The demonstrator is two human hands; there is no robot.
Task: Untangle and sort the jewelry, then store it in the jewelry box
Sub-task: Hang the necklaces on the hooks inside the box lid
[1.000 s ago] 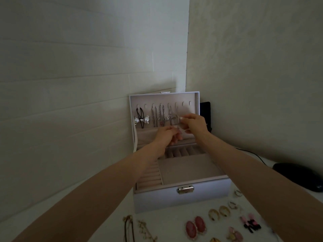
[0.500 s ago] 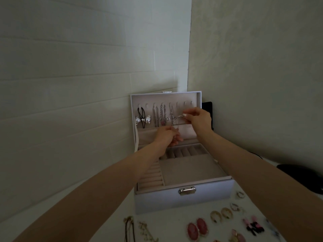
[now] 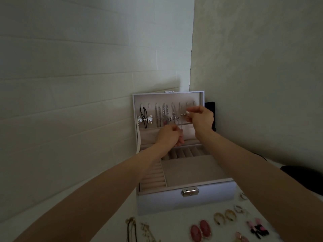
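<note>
Left arm stretched forward, left hand [image 3: 168, 136] with fingers curled, pinching the lower end of a thin silver chain [image 3: 181, 125] before the lid of the open jewelry box [image 3: 174, 201], right hand [image 3: 202, 119] raised higher, pinching its top by the hooks [image 3: 187, 103]

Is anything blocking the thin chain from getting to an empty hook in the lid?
Nothing visible does. The right hand pinches the thin chain just below the empty hooks; hung necklaces hang further left.

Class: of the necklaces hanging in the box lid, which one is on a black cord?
The leftmost necklace, carrying a silver bow pendant. The others to its right hang on silvery chains.
</note>
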